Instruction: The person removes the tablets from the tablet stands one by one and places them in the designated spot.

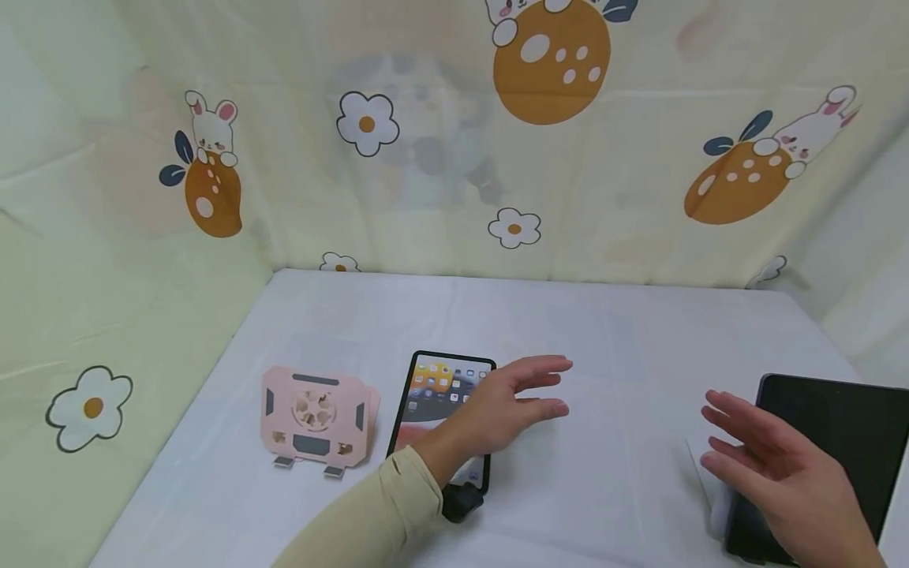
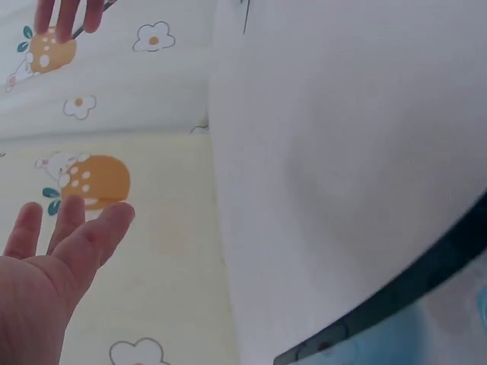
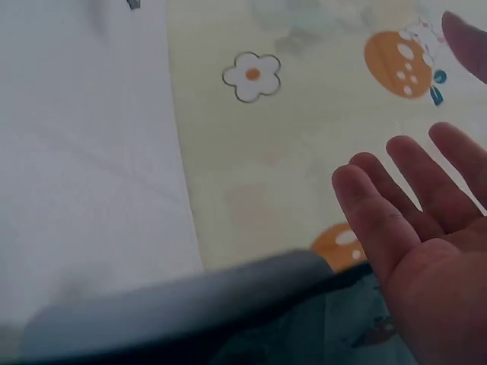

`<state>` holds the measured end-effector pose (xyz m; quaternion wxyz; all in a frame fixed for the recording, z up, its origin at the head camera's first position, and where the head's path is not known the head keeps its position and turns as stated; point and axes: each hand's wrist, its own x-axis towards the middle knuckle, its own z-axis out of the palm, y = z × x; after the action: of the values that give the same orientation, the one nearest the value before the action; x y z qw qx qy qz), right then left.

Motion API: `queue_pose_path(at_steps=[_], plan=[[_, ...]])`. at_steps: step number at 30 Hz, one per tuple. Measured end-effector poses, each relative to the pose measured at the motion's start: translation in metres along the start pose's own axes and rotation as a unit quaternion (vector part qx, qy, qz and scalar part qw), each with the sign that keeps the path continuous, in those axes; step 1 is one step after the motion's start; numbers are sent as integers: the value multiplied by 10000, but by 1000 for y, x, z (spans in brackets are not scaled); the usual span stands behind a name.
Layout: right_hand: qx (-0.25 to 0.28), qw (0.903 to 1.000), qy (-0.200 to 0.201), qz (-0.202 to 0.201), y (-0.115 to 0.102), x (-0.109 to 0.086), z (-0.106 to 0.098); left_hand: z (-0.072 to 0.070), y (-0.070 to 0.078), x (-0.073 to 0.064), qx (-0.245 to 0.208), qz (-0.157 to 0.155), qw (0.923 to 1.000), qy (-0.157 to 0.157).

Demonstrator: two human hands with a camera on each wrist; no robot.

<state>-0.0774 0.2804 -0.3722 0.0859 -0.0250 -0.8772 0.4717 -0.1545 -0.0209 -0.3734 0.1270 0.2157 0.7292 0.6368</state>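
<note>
My left hand (image 1: 497, 406) reaches across a tablet (image 1: 432, 406) with a lit home screen, fingers extended to the right and holding nothing. The hand and forearm hide part of that screen. A dark edge of the tablet (image 2: 396, 304) cuts across the lower right of the left wrist view. Over at the right, my right hand (image 1: 788, 465) has its fingers spread, overlapping a larger black tablet (image 1: 838, 426) with a dark screen. Nothing lies between the right hand's fingers (image 3: 426, 182). A pale grey-white edge (image 1: 719, 505) shows along the black tablet's left side.
A pink folding stand (image 1: 287, 418) with grey pads and a round cut-out stands left of the lit tablet. White cloth covers the table (image 1: 604, 331). Behind it hangs a cream curtain (image 1: 440, 237) printed with rabbits and flowers. A small black object (image 1: 461, 502) shows under the left wrist.
</note>
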Motion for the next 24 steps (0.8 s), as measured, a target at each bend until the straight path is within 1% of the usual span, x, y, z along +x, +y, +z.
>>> queue_pose_path(at_steps=[3, 5, 9, 12, 15, 19, 20, 23, 24], plan=[[-64, 9995, 185, 244, 8, -5, -7, 5, -1, 4, 62, 119, 9998, -151], [8, 9993, 333, 183, 12, -7, -13, 8, -2, 7, 2, 178, 9997, -192], [60, 9985, 537, -107, 20, -9, -23, 13, -5, 12, -57, 286, 9994, -209], [96, 9975, 637, -299, 25, -9, -28, 17, -7, 14, -77, 281, 9994, -164], [442, 9954, 705, -482, 31, -8, -34, 21, -9, 16, -192, 225, 9994, -174], [932, 9898, 720, -800, 36, -7, -40, 29, -9, 22, -389, 191, 9986, -314], [965, 9886, 740, -890, 37, -7, -41, 31, -9, 23, -406, 174, 9984, -340], [841, 9870, 864, -1063, 38, -5, -46, 37, -6, 27, -403, 177, 9983, -387], [908, 9859, 899, -1084, 39, -5, -48, 39, -5, 28, -376, 192, 9983, -401]])
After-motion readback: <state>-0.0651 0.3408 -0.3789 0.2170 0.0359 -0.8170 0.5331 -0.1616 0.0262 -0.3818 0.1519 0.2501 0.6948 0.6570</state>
